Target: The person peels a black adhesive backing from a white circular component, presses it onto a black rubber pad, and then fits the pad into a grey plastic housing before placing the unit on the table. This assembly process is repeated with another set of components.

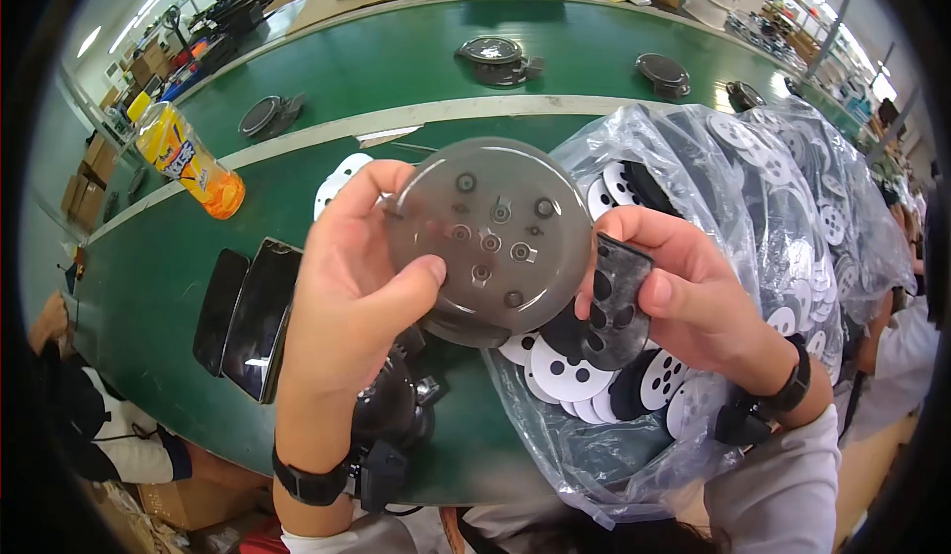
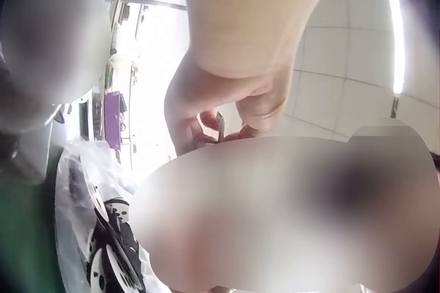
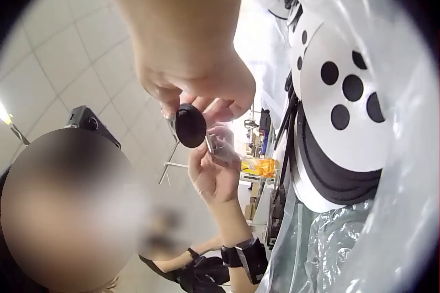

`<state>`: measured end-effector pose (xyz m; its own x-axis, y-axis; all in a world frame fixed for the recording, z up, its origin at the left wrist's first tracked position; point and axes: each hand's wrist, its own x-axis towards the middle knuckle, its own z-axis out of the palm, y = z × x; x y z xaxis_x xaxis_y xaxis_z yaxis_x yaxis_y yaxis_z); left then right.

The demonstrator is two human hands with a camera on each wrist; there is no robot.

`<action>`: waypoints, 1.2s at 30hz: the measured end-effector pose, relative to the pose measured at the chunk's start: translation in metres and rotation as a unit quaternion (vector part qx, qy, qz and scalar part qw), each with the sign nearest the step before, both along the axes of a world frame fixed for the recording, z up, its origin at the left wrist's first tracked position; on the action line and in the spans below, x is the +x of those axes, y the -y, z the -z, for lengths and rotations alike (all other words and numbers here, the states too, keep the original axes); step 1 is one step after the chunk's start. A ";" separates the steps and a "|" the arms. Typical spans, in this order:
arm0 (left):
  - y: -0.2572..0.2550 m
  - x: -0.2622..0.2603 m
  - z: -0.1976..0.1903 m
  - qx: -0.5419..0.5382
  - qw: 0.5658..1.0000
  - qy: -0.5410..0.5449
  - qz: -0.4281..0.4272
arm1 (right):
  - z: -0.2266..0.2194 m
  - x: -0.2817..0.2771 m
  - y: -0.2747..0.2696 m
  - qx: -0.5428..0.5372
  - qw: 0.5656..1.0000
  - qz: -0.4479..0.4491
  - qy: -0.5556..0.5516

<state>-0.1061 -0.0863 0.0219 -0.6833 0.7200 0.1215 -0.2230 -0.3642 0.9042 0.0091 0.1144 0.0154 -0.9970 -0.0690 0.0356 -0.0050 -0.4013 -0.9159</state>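
In the head view the left hand (image 1: 347,286) grips a round translucent grey cover (image 1: 490,242) by its left side, thumb across its face, with small round bosses showing on it. Just right of the cover, the right hand (image 1: 693,291) pinches a dark bent pad with holes (image 1: 616,301) between thumb and fingers. In the right wrist view the right hand (image 3: 199,83) holds the dark pad (image 3: 190,126) close to the left hand (image 3: 218,176). The left wrist view shows a hand (image 2: 227,104), with much of what lies below it blurred out.
An open plastic bag (image 1: 693,167) of white and black perforated discs (image 1: 570,371) lies at the right. Black rectangular items (image 1: 260,321) and a dark round part (image 1: 386,400) sit at the left. An orange drink bottle (image 1: 188,158) stands behind; several round parts (image 1: 492,54) rest on the green belt (image 1: 376,54).
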 end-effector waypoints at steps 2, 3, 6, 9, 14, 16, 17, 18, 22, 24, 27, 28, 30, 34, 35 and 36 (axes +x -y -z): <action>-0.004 0.008 -0.003 -0.027 0.991 -0.073 -0.110 | -0.004 0.002 -0.001 0.005 1.000 0.021 0.000; -0.006 0.012 -0.003 -0.025 0.982 -0.111 -0.151 | -0.003 0.001 -0.004 -0.009 1.000 0.007 -0.023; -0.010 0.025 -0.007 -0.029 0.945 -0.253 -0.207 | -0.009 0.005 0.000 -0.004 0.999 0.010 -0.033; -0.013 0.038 -0.006 -0.045 0.936 -0.275 -0.216 | -0.011 0.006 0.005 0.110 0.976 0.066 -0.173; -0.008 0.052 0.000 -0.008 0.931 -0.292 -0.217 | -0.009 0.012 0.012 0.163 0.952 0.119 -0.232; -0.010 0.054 0.002 -0.013 0.920 -0.293 -0.258 | -0.013 0.016 0.011 0.226 0.932 0.124 -0.256; -0.009 0.054 0.000 -0.037 0.923 -0.300 -0.239 | -0.016 0.016 0.010 0.270 0.917 0.099 -0.278; -0.009 0.054 -0.001 -0.061 0.924 -0.308 -0.220 | -0.017 0.016 0.009 0.272 0.917 0.097 -0.276; -0.010 0.064 0.006 -0.067 0.921 -0.315 -0.219 | -0.015 0.012 0.009 0.310 0.888 0.094 -0.327; -0.013 0.070 0.006 0.020 0.945 -0.242 -0.220 | -0.014 0.012 0.009 0.289 0.902 0.105 -0.303; -0.011 0.073 0.005 -0.012 0.947 -0.212 -0.242 | -0.014 0.009 0.008 0.279 0.909 0.081 -0.299; -0.010 0.072 0.004 -0.013 0.947 -0.210 -0.242 | -0.013 0.009 0.010 0.279 0.910 0.080 -0.297; -0.007 0.067 -0.001 -0.042 0.961 -0.188 -0.197 | -0.013 0.010 0.013 0.244 0.928 0.107 -0.262; -0.021 0.073 -0.007 0.052 0.955 -0.195 -0.217 | -0.014 0.011 0.013 0.249 0.929 0.107 -0.252; -0.018 0.070 -0.003 0.048 0.957 -0.199 -0.203 | -0.016 0.012 0.014 0.252 0.932 0.110 -0.238; -0.015 0.068 -0.001 0.045 0.960 -0.203 -0.190 | -0.017 0.013 0.015 0.255 0.934 0.112 -0.223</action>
